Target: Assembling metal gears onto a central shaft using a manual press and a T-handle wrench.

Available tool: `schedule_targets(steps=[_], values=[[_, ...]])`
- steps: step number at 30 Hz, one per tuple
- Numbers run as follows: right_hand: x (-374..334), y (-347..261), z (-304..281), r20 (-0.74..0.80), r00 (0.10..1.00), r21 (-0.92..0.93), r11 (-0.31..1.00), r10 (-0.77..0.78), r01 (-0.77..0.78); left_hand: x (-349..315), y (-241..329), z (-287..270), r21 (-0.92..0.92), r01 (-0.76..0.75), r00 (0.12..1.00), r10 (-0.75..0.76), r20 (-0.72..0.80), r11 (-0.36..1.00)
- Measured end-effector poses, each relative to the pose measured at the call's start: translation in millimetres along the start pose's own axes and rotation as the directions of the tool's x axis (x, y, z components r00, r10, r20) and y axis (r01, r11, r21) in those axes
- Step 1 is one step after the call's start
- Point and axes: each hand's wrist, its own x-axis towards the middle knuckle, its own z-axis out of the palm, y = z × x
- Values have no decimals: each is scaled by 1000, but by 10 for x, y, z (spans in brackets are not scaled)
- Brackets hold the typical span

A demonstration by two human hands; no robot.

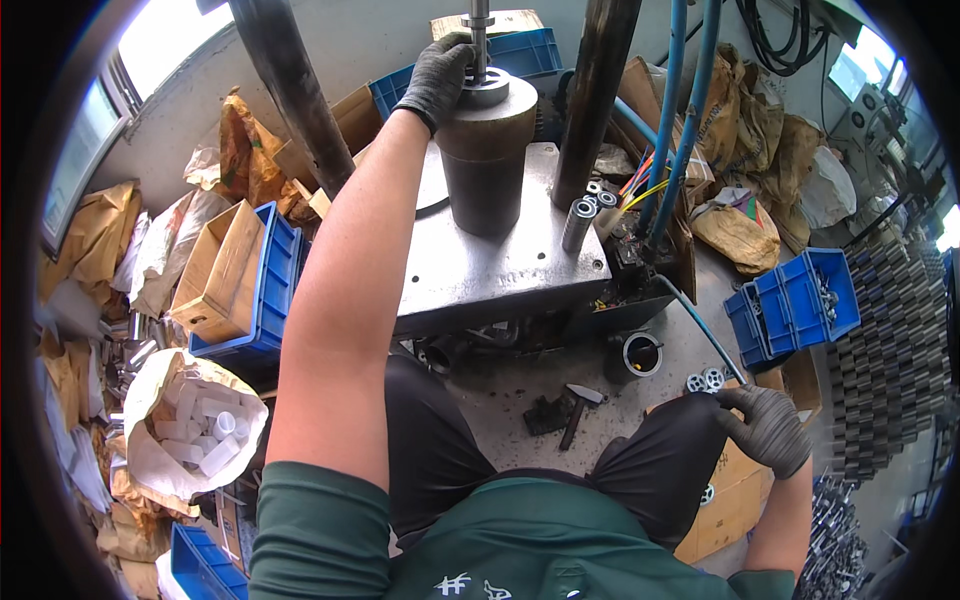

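Observation:
My left hand, in a dark grey glove, reaches up to a steel rod that stands upright under the press. Its fingers are curled against the rod, and the fingertips are partly hidden. Below them, a metal ring sits on top of a thick dark steel cylinder, around the rod's foot. The cylinder stands on a grey steel press plate. By my right knee, my right hand, gloved as well, closes on the end of a slim blue-grey lever.
Two dark columns flank the cylinder. Small bearing-topped cylinders stand at the plate's right corner. A hammer lies on the floor. Blue bins are at the right; a sack of white plastic pieces and a wooden box at the left.

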Motion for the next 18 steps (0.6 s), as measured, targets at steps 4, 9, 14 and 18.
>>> schedule_targets(steps=[4,9,14,18], values=[[108,-60,-145,-194,980,47,997,-51,61,-23,37,-14,-18,20,999,-19,47,1000],[27,175,-21,146,983,-156,978,-116,138,14,12,-20,-45,53,998,-51,41,998],[54,61,-39,-52,998,36,999,-36,38,-21,27,-3,-71,55,998,-54,16,996],[25,160,-40,112,989,-88,991,-93,103,-35,14,64,-155,51,999,-52,-5,987]])
